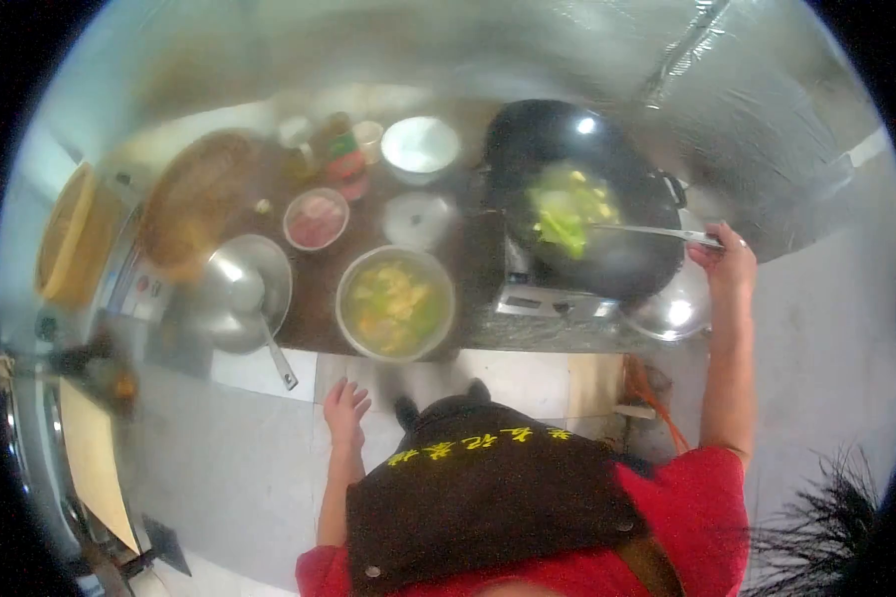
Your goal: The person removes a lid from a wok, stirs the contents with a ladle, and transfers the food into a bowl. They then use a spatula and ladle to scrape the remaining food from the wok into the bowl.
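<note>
My right hand (725, 251) is closed around the handle end of a long-handled metal cooking utensil (657, 232). The utensil reaches left into a black wok (528, 129), where its head is hidden among pale and bright green leafy vegetables (564, 224). Under the wok stands a silver gas stove (558, 301). My left hand (346, 406) hangs below the counter's front edge, fingers apart and nothing in it. Closest to that hand is a metal bowl (341, 318) of yellow-green food in liquid, on the counter.
A ladle (277, 360) leans in a large metal bowl (209, 318) at left. Behind are a bowl of pinkish meat (316, 219), a white bowl (420, 147), a metal lid (415, 221) and a round wooden board (194, 194). A shiny metal dome (677, 303) sits beside the stove.
</note>
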### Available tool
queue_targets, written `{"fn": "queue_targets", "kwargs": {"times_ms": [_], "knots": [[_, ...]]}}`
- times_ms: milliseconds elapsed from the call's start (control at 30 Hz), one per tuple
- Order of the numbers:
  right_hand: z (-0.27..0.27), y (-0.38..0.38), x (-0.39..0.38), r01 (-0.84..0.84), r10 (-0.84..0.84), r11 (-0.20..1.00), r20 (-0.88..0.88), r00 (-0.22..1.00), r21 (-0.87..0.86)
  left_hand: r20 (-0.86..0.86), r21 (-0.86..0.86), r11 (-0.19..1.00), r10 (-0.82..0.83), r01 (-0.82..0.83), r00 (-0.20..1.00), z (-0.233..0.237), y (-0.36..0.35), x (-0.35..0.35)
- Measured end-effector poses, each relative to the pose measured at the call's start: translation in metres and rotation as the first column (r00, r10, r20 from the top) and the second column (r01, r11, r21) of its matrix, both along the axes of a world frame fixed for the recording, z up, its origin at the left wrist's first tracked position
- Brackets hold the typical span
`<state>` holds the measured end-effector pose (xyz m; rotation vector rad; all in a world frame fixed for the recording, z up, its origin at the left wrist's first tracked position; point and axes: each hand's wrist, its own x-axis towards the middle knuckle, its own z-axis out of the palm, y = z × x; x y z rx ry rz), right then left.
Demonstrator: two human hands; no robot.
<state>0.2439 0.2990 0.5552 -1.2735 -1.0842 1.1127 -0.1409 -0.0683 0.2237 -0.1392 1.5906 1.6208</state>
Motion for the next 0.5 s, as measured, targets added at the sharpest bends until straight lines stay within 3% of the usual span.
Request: {"fn": "queue_targets", "kwargs": {"times_ms": [133, 233, 333, 500], "knots": [[0.016, -0.011, -0.015, -0.08, 0.08, 0.997, -0.025, 0.997, -0.001, 0.025, 0.032, 0.985, 0.171, -0.171, 0.985, 0.026, 0.003, -0.014], [0.028, -0.028, -0.037, -0.155, 0.153, 0.987, -0.082, 0.985, -0.027, 0.138, 0.175, 0.938, 0.276, -0.298, 0.951, 0.03, -0.006, -0.035], [0.02, -0.04, -0.062, -0.194, 0.185, 0.978, -0.113, 0.976, -0.082, 0.281, 0.353, 0.879, 0.228, -0.321, 0.932, 0.032, -0.015, -0.054], [-0.011, -0.07, -0.114, -0.297, 0.277, 0.943, -0.139, 0.951, -0.15, 0.452, 0.493, 0.778, 0.154, -0.39, 0.879, 0.097, -0.007, -0.061]]}}
